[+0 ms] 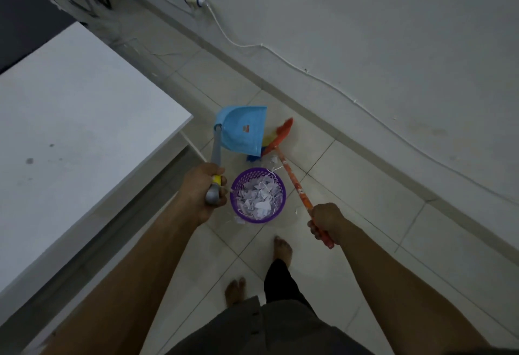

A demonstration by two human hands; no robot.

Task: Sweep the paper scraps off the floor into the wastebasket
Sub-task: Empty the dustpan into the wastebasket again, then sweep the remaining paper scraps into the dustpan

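Observation:
A purple wastebasket (257, 195) stands on the tiled floor, holding several white paper scraps (259, 200). My left hand (203, 191) grips the grey handle of a blue dustpan (242, 130), whose pan sits just beyond the basket. My right hand (325, 222) grips the orange handle of a broom (295, 183); its orange head (280, 134) lies right of the pan near the wall. A few loose scraps (273, 159) lie on the floor between the pan and basket, and others (238, 220) beside the basket's near rim.
A white table (78, 141) fills the left side, its corner close to the dustpan. A wall with a skirting runs diagonally on the right, with a white cable (280, 54) from a socket. My bare feet (282, 250) stand behind the basket.

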